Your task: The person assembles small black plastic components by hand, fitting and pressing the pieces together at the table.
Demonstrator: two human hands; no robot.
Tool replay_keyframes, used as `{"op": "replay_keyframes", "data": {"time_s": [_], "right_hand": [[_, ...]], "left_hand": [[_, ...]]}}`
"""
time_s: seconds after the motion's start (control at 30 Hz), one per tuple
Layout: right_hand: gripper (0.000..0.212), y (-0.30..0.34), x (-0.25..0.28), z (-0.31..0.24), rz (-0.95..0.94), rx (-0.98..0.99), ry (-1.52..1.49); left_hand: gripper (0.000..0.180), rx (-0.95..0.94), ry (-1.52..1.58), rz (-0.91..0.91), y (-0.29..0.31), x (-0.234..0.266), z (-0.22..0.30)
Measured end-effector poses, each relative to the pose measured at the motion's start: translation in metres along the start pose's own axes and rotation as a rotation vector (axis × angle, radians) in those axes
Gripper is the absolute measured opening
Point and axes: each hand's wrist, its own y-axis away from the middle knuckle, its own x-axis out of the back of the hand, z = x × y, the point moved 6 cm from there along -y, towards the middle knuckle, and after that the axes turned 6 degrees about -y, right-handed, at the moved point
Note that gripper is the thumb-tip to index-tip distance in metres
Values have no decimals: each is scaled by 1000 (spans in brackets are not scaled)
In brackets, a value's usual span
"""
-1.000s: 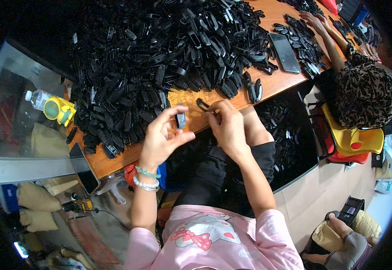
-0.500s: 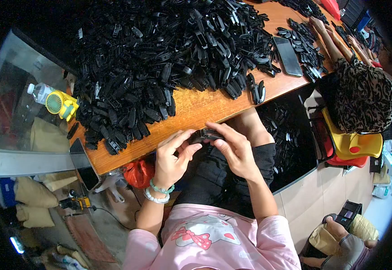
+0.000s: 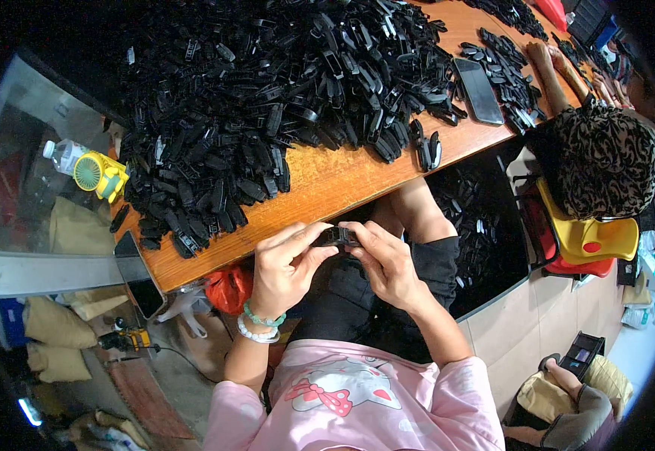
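Over my lap, just off the table's front edge, I hold a small elongated black plastic part (image 3: 338,237) between both hands. My left hand (image 3: 285,264), with bracelets at its wrist, pinches one end with thumb and fingers. The other end is gripped by the thumb and fingers of my right hand (image 3: 389,267). My fingers cover both ends, and only its slotted middle shows. A large heap of similar black plastic parts (image 3: 245,105) covers most of the wooden table (image 3: 327,174). A few of them (image 3: 427,149) lie apart by the front edge.
Phones lie at the table's left corner (image 3: 138,276) and right side (image 3: 479,90). A yellow fan (image 3: 100,174) and a clear bottle (image 3: 63,156) stand left. Beyond a yellow chair (image 3: 587,229), another person's arms (image 3: 549,75) reach over a smaller pile. More parts (image 3: 469,199) fill a dark space below.
My right fingers have come down from over the part to its right end, exposing its middle. Both hands keep hold of it. The other person's arms at the right have shifted slightly.
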Motion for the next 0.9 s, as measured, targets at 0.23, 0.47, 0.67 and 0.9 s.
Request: {"op": "replay_keyframes", "data": {"time_s": [0.23,0.47,0.67,0.9], "right_hand": [[41,-9,1,-9,-96,84,113],[50,-6,-8,-15,96,198,230],[37,-2,2,15,167,-115,-363],[25,3,10,20,279,-141,-503]], "left_hand": [[21,-35,0,-15,-4,-1,5],[25,240,361,116,7,-23,-19],[27,303,506,-23,9,-23,-21],[25,302,618,-134,-3,-28,-21]]}}
